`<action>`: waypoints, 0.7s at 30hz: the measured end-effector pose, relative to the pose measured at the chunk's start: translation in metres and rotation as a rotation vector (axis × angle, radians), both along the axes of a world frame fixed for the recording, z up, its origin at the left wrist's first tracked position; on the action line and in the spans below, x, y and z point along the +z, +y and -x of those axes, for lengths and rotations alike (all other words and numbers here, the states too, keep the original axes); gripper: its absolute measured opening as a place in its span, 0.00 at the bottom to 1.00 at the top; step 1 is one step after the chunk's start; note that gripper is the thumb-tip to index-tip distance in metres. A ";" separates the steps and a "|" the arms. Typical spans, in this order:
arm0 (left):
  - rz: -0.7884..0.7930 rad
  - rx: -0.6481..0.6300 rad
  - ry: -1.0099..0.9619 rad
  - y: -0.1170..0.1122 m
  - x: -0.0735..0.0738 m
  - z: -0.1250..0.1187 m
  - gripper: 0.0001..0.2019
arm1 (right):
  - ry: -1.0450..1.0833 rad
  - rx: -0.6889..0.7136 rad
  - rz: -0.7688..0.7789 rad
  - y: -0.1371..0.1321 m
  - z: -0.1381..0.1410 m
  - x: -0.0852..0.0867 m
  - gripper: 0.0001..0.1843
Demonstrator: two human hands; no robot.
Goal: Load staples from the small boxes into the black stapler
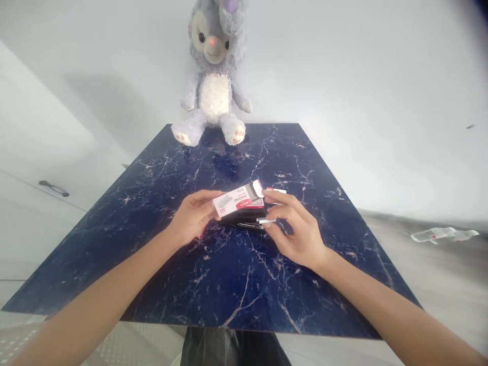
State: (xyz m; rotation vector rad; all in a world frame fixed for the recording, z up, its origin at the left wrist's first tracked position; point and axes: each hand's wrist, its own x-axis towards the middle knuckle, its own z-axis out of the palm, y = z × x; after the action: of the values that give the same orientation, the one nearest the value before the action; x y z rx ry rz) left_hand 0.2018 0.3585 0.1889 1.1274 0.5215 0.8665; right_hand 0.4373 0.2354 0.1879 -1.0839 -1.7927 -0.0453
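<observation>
My left hand (192, 216) is closed around one end of a small white and red staple box (232, 201), held tilted above the table. A picture of a staple strip is printed on the box, and the flap at its right end looks open. My right hand (295, 229) pinches a short silver staple strip (266, 220) between thumb and fingers. Its index fingertip is close to the box flap; I cannot tell if they touch. Beneath the box lies a black stapler (244, 217), partly hidden by the box and fingers.
A dark blue marble-patterned table (236, 284) spans the middle. White-and-red packaging (280, 191) lies behind my right fingers. At the table's back edge sits a grey plush toy (215, 91) against the wall. Crumpled clear plastic (444, 234) lies on the floor at right.
</observation>
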 end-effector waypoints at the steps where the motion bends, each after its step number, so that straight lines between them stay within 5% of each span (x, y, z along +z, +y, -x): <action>1: -0.007 -0.025 0.000 -0.001 0.000 0.001 0.10 | 0.017 0.015 0.011 0.000 -0.001 0.001 0.08; 5: -0.059 -0.152 -0.014 -0.005 0.005 0.002 0.11 | 0.245 0.238 0.199 -0.003 0.003 0.005 0.07; 11: -0.122 -0.466 0.006 -0.009 0.009 0.001 0.27 | 0.618 0.563 0.513 -0.010 0.023 0.003 0.04; 17: -0.251 -0.515 0.108 -0.004 0.006 0.008 0.33 | 0.677 0.532 0.500 -0.006 0.019 0.002 0.04; 21: -0.563 -0.536 0.359 -0.017 0.013 0.009 0.32 | 0.789 0.239 0.433 0.002 0.007 0.002 0.07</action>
State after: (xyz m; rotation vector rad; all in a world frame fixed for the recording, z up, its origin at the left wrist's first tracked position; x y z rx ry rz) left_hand 0.1925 0.3418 0.2020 1.8531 0.2369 0.3372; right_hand 0.4303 0.2370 0.1895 -0.9741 -1.2047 0.8360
